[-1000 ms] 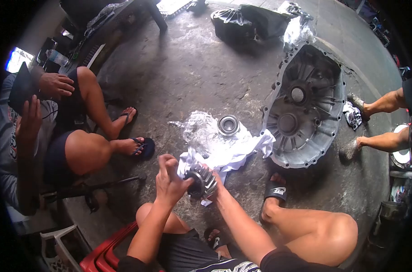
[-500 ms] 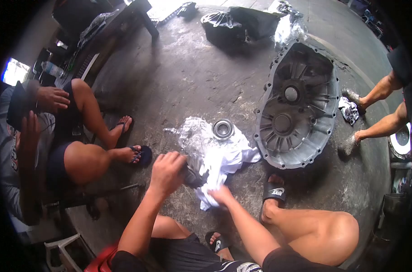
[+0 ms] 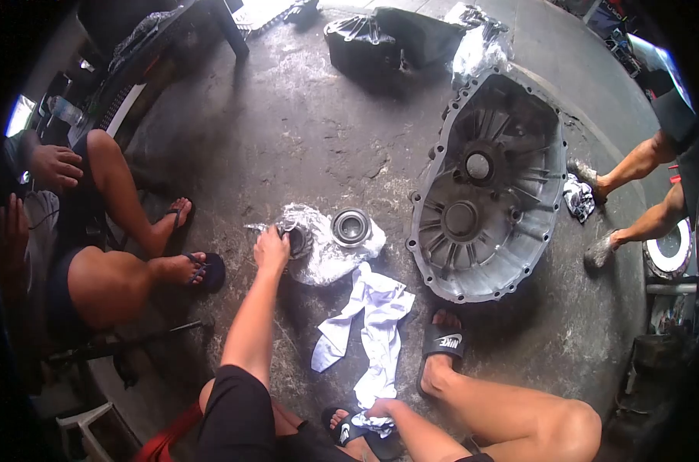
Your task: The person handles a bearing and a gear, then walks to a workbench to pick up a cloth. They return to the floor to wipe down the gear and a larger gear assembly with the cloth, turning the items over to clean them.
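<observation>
My left hand (image 3: 272,248) is closed round the edge of a dark metal part (image 3: 295,241), which rests at the left side of a clear plastic sheet (image 3: 319,262). Beside it on the plastic sits a round metal bearing (image 3: 350,228). A white cloth (image 3: 380,308) lies spread on the floor below the sheet. Its lower end is bunched in my right hand (image 3: 383,410), near my sandalled foot. To the right is a large ribbed metal housing (image 3: 484,192), apart from both hands.
A seated person's legs and sandalled feet (image 3: 203,269) are at the left. Another person's legs (image 3: 634,165) stand at the right by a crumpled cloth (image 3: 578,199). A dark metal piece (image 3: 396,46) and plastic wrap (image 3: 480,48) lie at the top.
My left hand has moved forward and put the dark part down on the plastic. My right hand has drawn the cloth back toward me, off the plastic. The view has shifted slightly.
</observation>
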Tool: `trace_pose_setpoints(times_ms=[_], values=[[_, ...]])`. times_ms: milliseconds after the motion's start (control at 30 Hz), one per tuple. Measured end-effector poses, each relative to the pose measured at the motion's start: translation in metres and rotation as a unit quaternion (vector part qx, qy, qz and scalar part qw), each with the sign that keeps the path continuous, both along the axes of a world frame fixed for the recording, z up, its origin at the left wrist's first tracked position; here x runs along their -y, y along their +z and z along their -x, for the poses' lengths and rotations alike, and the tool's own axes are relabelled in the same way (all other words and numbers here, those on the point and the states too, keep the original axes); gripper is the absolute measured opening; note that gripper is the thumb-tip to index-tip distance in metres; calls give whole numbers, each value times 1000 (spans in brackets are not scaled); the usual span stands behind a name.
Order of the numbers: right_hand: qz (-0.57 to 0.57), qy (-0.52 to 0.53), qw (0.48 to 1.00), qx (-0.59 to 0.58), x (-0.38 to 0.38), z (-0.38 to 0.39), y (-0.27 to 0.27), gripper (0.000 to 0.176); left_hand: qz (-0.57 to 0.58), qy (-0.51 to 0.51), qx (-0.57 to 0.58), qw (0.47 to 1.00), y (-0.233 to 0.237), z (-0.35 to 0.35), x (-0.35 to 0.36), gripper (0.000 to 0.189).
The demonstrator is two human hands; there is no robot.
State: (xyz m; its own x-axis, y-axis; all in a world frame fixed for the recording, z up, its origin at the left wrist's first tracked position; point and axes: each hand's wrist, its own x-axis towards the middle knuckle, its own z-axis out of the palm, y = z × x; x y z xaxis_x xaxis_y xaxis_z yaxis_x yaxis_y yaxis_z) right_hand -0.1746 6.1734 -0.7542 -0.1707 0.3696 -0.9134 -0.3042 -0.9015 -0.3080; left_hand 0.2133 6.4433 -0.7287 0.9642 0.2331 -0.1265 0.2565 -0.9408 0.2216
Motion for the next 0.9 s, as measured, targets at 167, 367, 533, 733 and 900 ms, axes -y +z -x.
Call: trace_pose_setpoints(times_ms=[167, 367, 533, 733, 900], values=[[-39, 29, 998, 32, -24, 10, -32, 71, -16, -249, 106, 962, 5, 29, 90, 44], [-17, -22, 997, 69, -34, -24, -10, 77, -101, -372, 40, 922, -7, 4, 139, 31], [9, -55, 995, 81, -29, -24, -7, 82, -120, -349, 55, 928, -20, 3, 140, 26], [-1, -39, 995, 93, -31, -24, -10, 87, -73, -393, 34, 916, -7, -7, 124, 28], [0, -52, 993, 110, -38, -21, -9, 84, -31, -372, 53, 926, 17, 12, 98, 45]])
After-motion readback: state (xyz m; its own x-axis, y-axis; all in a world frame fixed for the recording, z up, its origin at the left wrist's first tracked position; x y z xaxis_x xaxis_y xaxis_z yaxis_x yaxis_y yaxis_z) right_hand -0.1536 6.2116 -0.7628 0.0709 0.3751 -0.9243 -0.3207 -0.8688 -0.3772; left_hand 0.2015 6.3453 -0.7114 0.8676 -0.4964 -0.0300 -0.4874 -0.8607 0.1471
